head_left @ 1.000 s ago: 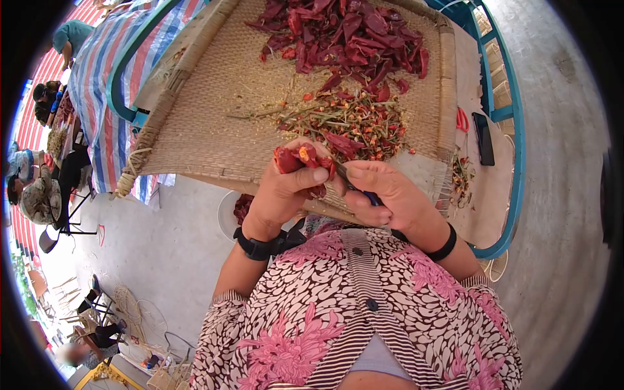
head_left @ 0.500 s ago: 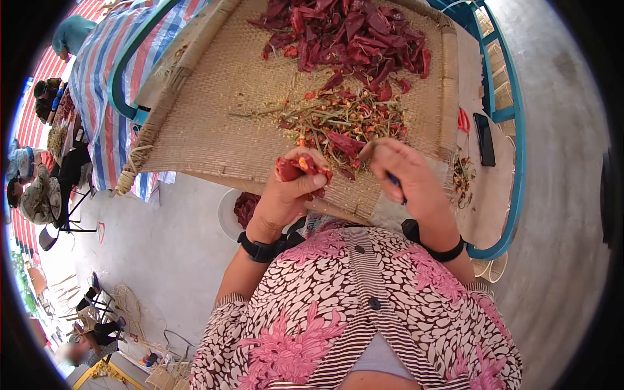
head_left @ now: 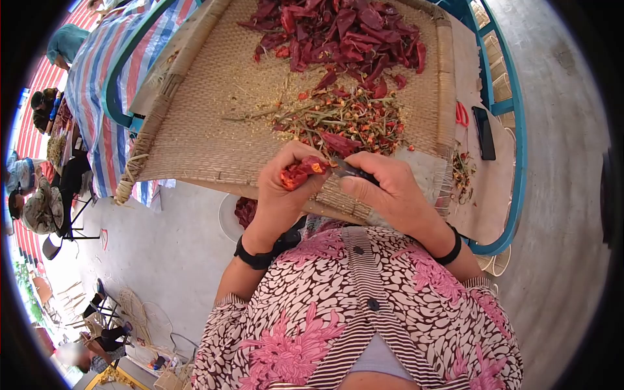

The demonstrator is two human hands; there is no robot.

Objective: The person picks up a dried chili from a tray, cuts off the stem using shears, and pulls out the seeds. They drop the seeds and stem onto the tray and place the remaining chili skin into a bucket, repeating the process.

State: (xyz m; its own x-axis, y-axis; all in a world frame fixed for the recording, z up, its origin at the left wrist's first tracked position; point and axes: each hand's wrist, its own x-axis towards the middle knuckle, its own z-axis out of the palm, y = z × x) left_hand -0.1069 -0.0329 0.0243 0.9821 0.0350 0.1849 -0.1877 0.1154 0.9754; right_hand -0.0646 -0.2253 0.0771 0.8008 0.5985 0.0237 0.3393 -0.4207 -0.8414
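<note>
My left hand is closed around a dried red chili pepper, whose opened end shows orange inside. Gripped in my right hand is a small dark knife, its blade tip at the pepper's right end. Both hands are over the near edge of a woven tray. Just beyond them lies a pile of stems, seeds and red scraps, with one dark red pepper piece on its near side. A larger heap of dark red pepper pieces fills the far part of the tray.
Right of the tray are red-handled scissors, a black phone and scattered stems, inside a blue metal frame. Below the tray's left side stands a white basin holding red peppers. Other people sit at far left.
My right hand has moved left and turned, bringing the knife from above the scrap pile to the pepper in my left hand. My left hand has shifted slightly.
</note>
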